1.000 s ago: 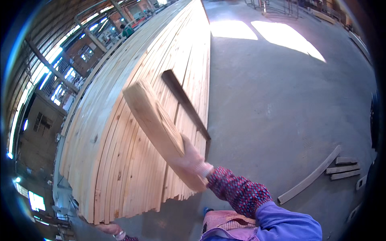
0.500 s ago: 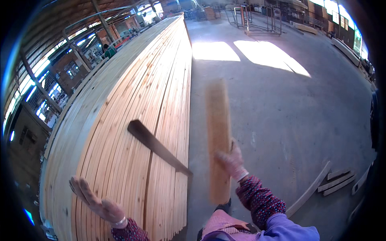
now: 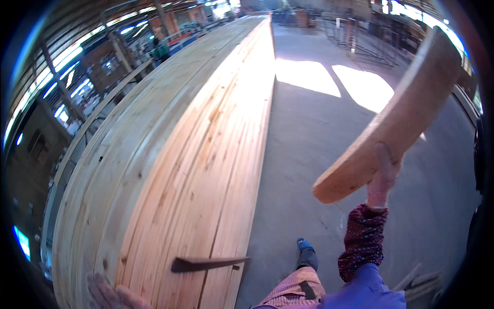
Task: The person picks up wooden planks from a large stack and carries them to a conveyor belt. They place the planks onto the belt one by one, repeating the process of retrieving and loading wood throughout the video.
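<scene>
My right hand (image 3: 384,177) is closed round a thick, slightly curved piece of wood (image 3: 393,121), held up over the floor to the right. The piece slants from its rounded near end up toward the far right. At the lower left, my left hand (image 3: 110,294) is low over a long stack of pale wooden boards (image 3: 180,206). Its fingers are stretched out and hold nothing; blur hides whether they touch the wood. Across the stack's near right part lies a dark, narrow strip (image 3: 206,264), its thin end at the stack's edge.
The stack runs far ahead along my left. Grey concrete floor (image 3: 293,149) with bright sunlit patches (image 3: 309,77) spreads to the right. Metal frames (image 3: 355,38) stand far off. Blurred wood offcuts (image 3: 419,283) lie at the lower right. My foot (image 3: 304,244) is beside the stack.
The wood piece in my right hand has risen and swung right, from upright to slanting. My left hand sits lower in view. The dark strip appears nearer as the view has shifted.
</scene>
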A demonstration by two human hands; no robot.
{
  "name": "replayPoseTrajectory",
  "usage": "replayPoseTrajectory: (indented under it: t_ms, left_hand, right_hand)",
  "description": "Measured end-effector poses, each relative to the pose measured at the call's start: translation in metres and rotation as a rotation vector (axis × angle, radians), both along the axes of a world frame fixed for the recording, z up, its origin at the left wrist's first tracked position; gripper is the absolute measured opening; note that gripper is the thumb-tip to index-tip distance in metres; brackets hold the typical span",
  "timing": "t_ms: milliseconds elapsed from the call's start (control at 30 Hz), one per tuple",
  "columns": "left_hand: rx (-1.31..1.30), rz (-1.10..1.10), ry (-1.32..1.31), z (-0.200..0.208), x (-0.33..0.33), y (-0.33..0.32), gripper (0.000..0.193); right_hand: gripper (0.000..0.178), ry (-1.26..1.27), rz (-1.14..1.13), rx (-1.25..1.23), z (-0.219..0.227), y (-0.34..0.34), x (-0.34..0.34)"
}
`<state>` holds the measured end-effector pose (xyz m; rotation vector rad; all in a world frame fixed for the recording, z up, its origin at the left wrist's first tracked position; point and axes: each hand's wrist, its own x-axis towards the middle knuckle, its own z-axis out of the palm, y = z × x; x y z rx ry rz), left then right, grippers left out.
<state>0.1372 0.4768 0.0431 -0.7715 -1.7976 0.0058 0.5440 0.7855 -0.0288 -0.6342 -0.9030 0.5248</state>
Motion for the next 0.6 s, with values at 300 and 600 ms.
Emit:
replayPoseTrajectory:
  t_ms: [300, 600]
  left_hand:
    - [0.294, 0.051, -0.061, -0.039, -0.052, -0.04, 0.034]
    - [0.343, 0.106, -0.066, -0.053, -0.007, 0.048, 0.04]
  right_hand:
    - [0.095, -0.352, 0.521, -0.475, -0.06, 0.235, -0.274]
    - [0.065, -0.216, 0.685, -0.48, -0.006, 0.294, -0.134]
